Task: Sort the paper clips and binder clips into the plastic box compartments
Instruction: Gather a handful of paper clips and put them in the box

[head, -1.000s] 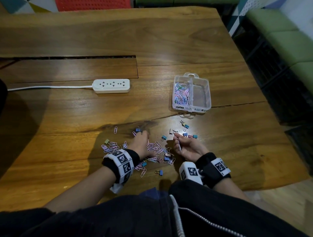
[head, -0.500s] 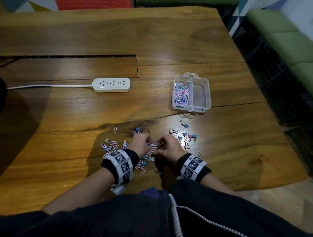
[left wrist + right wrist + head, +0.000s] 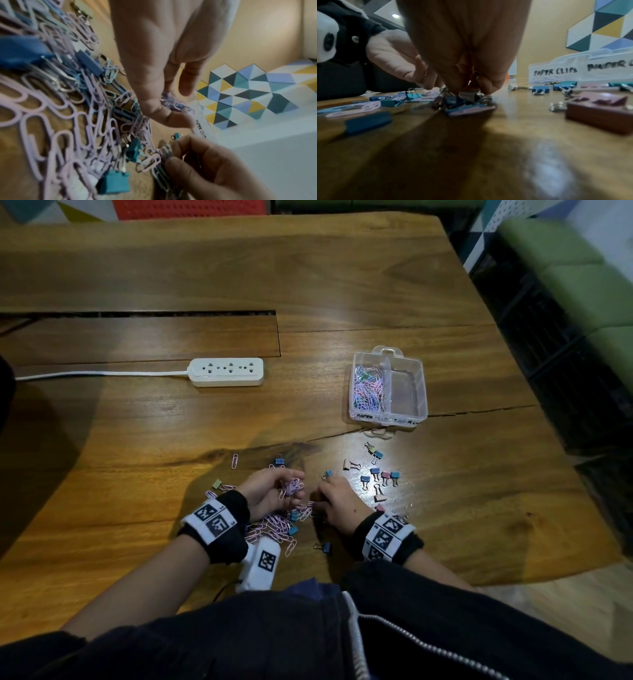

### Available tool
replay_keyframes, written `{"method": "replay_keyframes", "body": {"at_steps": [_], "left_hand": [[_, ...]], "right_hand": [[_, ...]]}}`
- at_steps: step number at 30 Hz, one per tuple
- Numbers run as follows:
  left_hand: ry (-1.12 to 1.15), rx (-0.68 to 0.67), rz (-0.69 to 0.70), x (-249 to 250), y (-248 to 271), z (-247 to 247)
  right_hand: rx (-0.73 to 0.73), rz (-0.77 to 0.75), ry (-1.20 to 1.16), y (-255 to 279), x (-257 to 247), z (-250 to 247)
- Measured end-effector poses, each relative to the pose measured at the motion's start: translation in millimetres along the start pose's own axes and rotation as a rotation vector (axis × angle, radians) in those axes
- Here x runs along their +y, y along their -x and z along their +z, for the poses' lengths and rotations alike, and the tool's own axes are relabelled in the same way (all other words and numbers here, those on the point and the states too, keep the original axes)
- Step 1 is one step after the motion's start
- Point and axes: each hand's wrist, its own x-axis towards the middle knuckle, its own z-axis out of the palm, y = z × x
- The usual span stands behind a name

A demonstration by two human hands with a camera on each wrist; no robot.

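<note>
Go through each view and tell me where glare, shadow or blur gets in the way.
Head view: glare on the table washes over the loose binder clips; the far-left tabletop lies in shadow. Left wrist view: nearest paper clips blurred, left hand sharper. Right wrist view: right hand blurred and dark, shadowing the table, yet the plastic box labels read.

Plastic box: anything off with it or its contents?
Plastic box sits upright and intact. Its left compartment holds paper clips, but one green piece among them could be a binder clip; too small to tell. The right compartment looks empty.

pastel paper clips (image 3: 274, 525) heaped on table
</note>
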Motion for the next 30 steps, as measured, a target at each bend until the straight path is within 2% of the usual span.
{"method": "replay_keyframes", "body": {"at_steps": [2,7,9,13,17,20,22,24,27,28,30], "left_hand": [[-0.158,0.045,0.04,-3,-3,3],[-1.189,0.178,0.286,-17,-8,10],[-1.478,0.166,0.33,-22,-10,12],[-1.642,0.142,0.37,-25,-13,16],[-1.716,0.052,0.329,-29,-13,15],[-1.606,0.025,0.384,-29,-12,9],[-1.327,0.039,0.379,-26,-12,4],[-0.912,0.028,0.306,-21,-11,-2],[-0.361,-0.056,0.225,-14,-7,-6],[-0.242,-0.073,0.215,-12,-5,-6],[-0.133,-0.073,0.204,-8,-3,-8]], "right_hand": [[0.01,0.039,-0.109,2,2,-3],[0.083,0.171,-0.575,13,10,-21],[0.082,0.192,-0.751,17,14,-27],[0.01,0.226,-1.047,23,20,-37],[-0.003,0.321,-1.349,24,19,-41],[0.048,0.341,-1.409,22,14,-38],[0.05,0.332,-1.277,19,10,-34],[0.018,0.281,-0.958,17,7,-25],[-0.014,0.14,-0.342,16,4,-10],[-0.005,0.101,-0.185,16,4,-6],[0.038,0.039,-0.026,16,2,-3]]}}
